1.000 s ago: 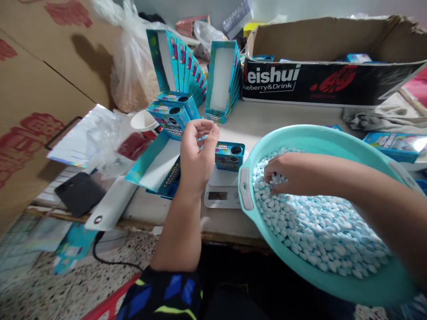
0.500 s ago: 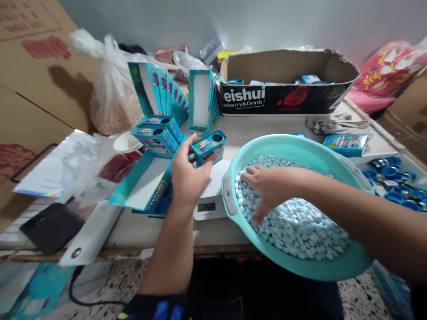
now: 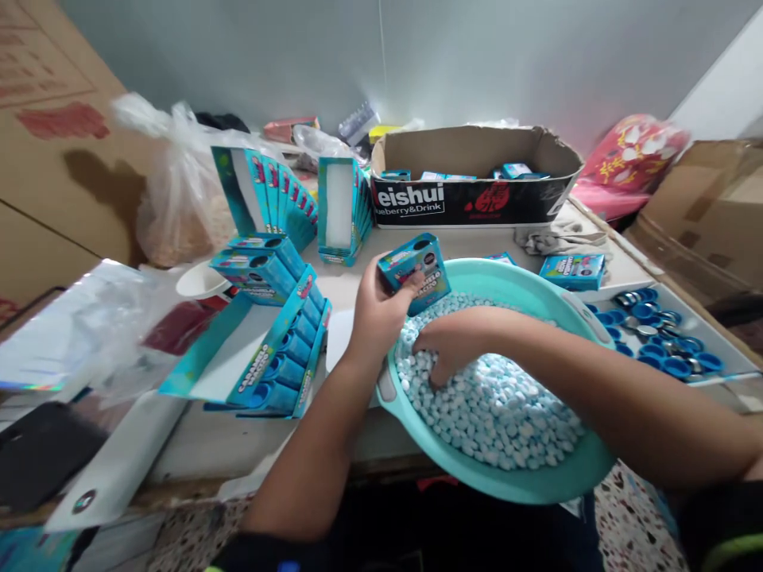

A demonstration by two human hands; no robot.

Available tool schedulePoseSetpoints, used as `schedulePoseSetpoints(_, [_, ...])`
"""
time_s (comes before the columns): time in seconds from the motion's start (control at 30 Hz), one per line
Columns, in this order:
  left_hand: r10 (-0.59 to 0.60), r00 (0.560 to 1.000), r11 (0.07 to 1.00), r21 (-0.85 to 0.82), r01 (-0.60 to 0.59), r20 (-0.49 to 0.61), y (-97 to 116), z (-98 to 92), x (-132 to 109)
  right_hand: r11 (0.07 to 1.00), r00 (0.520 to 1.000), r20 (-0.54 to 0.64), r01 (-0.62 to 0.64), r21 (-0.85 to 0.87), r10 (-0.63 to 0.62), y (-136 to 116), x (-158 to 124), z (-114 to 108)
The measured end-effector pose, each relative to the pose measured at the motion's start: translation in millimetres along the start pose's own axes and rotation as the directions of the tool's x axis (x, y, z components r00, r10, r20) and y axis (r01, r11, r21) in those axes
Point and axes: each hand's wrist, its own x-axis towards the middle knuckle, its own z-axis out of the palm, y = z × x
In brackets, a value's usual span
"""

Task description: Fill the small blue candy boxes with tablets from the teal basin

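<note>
My left hand is closed around a small blue candy box, tilted above the rim at the far left of a turquoise tub. Pale blue and white candies fill much of the tub. My right hand has its fingers sunk among the candies near the left side, curled around some; the fingertips are hidden. Partly covered by my left arm, a white kitchen scale lies left of the tub. Farther left, an open blue display carton bears several more candy boxes.
At the back stands a cut-down black carton with blue boxes inside. Folded display cartons lean together behind the scale. A tray of blue lids lies right of the tub, near a flat blue box and a grey cloth.
My left hand has brought the candy box rightward, from above the scale to the tub's rim. My right hand has dug deeper into the candies, its fingers curling. The camera view has shifted.
</note>
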Motion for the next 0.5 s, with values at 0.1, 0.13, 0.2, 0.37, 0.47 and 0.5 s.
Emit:
schedulePoseSetpoints(0.1, [-0.002,1.000,1.000,-0.005,0.002,0.002,2.1,-2.5,-1.8,0.999,0.997,0.075,0.032,0.005,-0.033,5.1,-3.9,-5.5])
schedulePoseSetpoints(0.13, [-0.003,1.000,1.000,0.014,0.003,0.016,3.8,-2.7,-2.3,0.998,0.995,0.088,0.033,0.051,-0.037,7.4,-6.4,-8.4])
schedulePoseSetpoints(0.2, [-0.007,0.999,0.997,0.073,0.004,0.049,6.9,-2.4,-3.0,0.985,0.995,0.080,0.047,0.168,-0.061,12.4,-13.5,-15.8])
schedulePoseSetpoints(0.37, [0.015,0.996,0.985,0.169,-0.031,0.091,7.8,-0.7,-4.4,0.870,0.983,-0.116,0.180,0.458,-0.142,26.2,-41.1,-35.0])
schedulePoseSetpoints(0.47, [0.036,0.992,0.983,0.173,-0.057,0.121,5.7,-1.0,-4.5,0.731,0.958,-0.252,0.268,0.628,-0.135,37.4,-53.8,-39.4])
schedulePoseSetpoints(0.5, [0.035,0.991,0.983,0.177,-0.058,0.126,4.9,-1.2,-4.5,0.681,0.945,-0.303,0.302,0.668,-0.122,41.5,-55.4,-39.3])
